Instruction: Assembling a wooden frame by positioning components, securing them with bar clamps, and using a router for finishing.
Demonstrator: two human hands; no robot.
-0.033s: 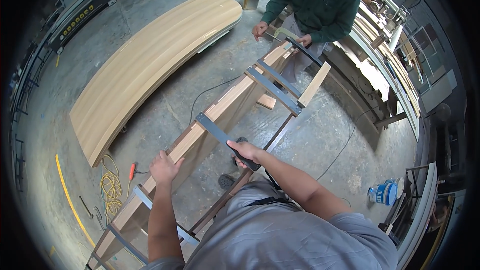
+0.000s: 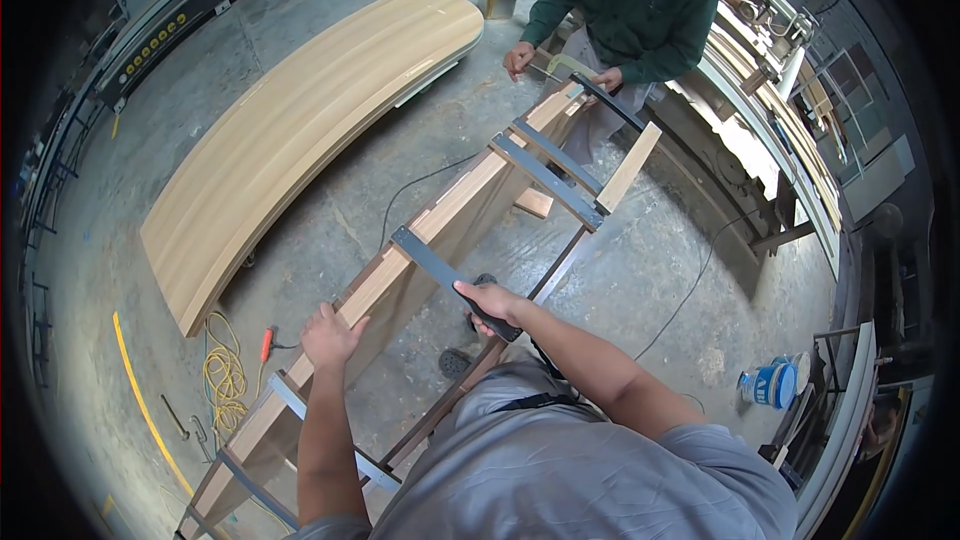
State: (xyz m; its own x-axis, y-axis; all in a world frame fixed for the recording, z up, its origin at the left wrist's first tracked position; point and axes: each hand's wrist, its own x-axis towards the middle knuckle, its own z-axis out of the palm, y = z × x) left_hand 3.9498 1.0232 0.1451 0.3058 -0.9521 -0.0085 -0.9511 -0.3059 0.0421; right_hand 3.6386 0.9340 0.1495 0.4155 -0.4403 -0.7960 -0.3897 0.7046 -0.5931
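A long, narrow wooden workpiece [image 2: 455, 200] runs diagonally from near left to far right, its layered edge facing up. My left hand [image 2: 332, 337] is closed over that edge, thumb on the near side and fingers on top. Across the workpiece lies a dark flat clamp bar [image 2: 428, 262], one end on the wood and the other reaching towards me. My right hand [image 2: 490, 305] wraps round its near end, thumb along the top. More clamp bars [image 2: 548, 182] cross the wood further off, and a pale metal one [image 2: 288, 395] sits left of my left hand.
Across the workpiece, a co-worker in a dark green shirt [image 2: 650, 15] holds a green C-clamp [image 2: 572, 66] at its far end. A large curved wooden panel [image 2: 310, 130] stands left. Yellow cord [image 2: 225, 380] and an orange-handled tool [image 2: 266, 344] lie on the floor; a blue-and-white bucket [image 2: 770, 386] stands right.
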